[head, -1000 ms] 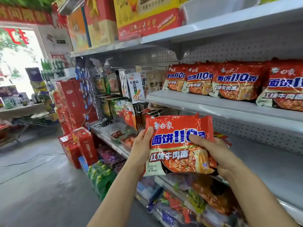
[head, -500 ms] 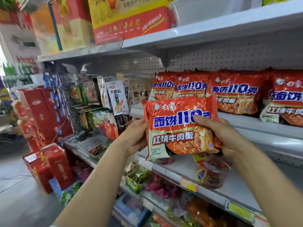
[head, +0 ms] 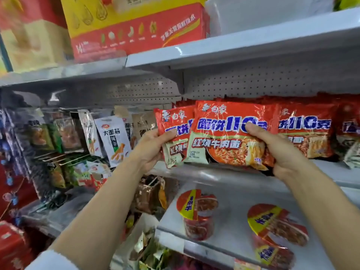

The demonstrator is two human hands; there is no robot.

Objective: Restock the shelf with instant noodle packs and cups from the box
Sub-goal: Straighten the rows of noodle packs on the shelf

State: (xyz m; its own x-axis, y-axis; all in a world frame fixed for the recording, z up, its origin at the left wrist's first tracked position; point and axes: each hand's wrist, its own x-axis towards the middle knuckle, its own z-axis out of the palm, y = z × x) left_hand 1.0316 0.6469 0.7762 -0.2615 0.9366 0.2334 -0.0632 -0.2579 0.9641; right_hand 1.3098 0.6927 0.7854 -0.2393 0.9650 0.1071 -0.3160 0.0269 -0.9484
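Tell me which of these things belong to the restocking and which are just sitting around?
Job: noodle pack gripped by right hand; neighbouring pack gripped by left hand; shelf; noodle cups.
Idle: hanging snack bags; red and yellow carton above.

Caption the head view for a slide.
Left hand and right hand grip red noodle packs at the shelf row.

Even, soft light is filling the aisle. Glare is glinting off the wrapper of the noodle pack (head: pixel 229 133). Motion blur is smearing the boxes (head: pixel 35 41) at ten o'clock, and wide-angle distortion is bending the shelf edge (head: pixel 253 45) toward two o'clock.
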